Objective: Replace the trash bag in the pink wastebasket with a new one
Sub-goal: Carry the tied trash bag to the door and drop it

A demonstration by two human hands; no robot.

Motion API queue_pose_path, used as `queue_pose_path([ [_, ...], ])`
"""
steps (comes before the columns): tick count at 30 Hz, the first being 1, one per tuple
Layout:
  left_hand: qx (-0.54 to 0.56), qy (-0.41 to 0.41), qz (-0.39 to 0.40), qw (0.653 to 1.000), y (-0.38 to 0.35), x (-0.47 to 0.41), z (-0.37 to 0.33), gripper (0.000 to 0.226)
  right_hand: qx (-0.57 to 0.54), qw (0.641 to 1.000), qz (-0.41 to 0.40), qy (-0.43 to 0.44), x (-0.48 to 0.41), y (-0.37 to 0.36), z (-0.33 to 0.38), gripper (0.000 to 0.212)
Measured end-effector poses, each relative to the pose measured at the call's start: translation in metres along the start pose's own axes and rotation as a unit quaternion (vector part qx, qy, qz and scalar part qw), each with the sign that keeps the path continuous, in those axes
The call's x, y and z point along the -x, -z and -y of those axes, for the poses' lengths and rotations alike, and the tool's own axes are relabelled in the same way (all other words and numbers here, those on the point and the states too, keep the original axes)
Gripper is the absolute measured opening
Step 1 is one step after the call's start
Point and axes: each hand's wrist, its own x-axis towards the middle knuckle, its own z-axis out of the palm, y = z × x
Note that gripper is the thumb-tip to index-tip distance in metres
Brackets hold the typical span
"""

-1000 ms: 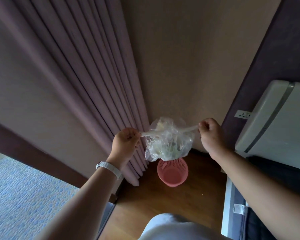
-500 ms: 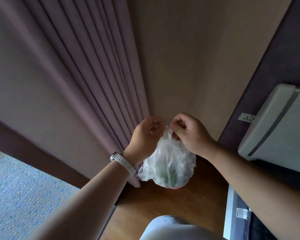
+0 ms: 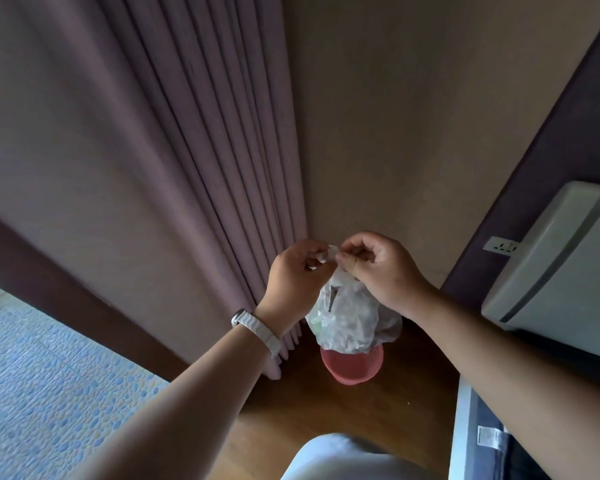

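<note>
From the head view, we have the full trash bag [image 3: 350, 320] lifted and hanging from its gathered neck. It hangs straight over the pink wastebasket [image 3: 352, 370], which stands on the wooden floor [image 3: 361, 414] in the corner where the curtain [image 3: 222, 168] hem meets the wall. Our left hand [image 3: 293, 275] and right hand [image 3: 378, 268] are close together at the top of the bag, and each grip is closed in a pinch on a twisted tail of the plastic. We judge this to be the knotting step. To do it well, we should hold the two tails short and taut, cross one fully under the other, and pull outward evenly so the thin film cinches rather than tears. The bag's weight should hang below the knot, not on one tail. We cannot tell whether the bag's bottom clears the basket rim, so we should lift a little before carrying it off. No new bag is in view.
</note>
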Motion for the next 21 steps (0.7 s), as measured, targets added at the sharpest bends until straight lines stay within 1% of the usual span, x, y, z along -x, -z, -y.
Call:
queue_pose_path([
  [2, 0.015, 0.016, -0.013, 1.0, 0.008, -0.003, 0.001, 0.018, 0.075, 0.996, -0.013, 0.054, 0.004, 0.002, -0.007, 0.013],
  [4, 0.047, 0.036, -0.017, 0.998, 0.017, -0.004, 0.002, 0.021, 0.164, 0.98, -0.004, 0.114, 0.01, 0.003, -0.017, 0.028],
  [5, 0.062, 0.044, -0.014, 0.997, 0.021, -0.004, 0.003, 0.021, 0.195, 0.973, 0.01, 0.123, 0.013, 0.003, -0.022, 0.038],
  [8, 0.087, 0.044, 0.013, 0.995, 0.03, -0.005, 0.005, 0.016, 0.238, 0.965, 0.061, 0.095, 0.022, -0.005, -0.03, 0.066],
  [11, 0.119, 0.033, 0.046, 0.991, 0.036, -0.001, 0.006, 0.01, 0.212, 0.972, 0.085, 0.057, 0.027, -0.024, -0.029, 0.079],
  [14, 0.144, 0.026, 0.057, 0.988, 0.038, 0.003, 0.009, 0.008, 0.194, 0.977, 0.078, 0.034, 0.027, -0.038, -0.032, 0.075],
  [17, 0.145, 0.04, 0.043, 0.988, 0.041, 0.004, 0.013, 0.009, 0.174, 0.982, 0.075, 0.022, 0.029, -0.045, -0.039, 0.071],
  [21, 0.166, 0.048, 0.01, 0.985, 0.045, 0.006, 0.013, 0.013, 0.165, 0.981, 0.088, 0.044, 0.023, -0.045, -0.045, 0.059],
])
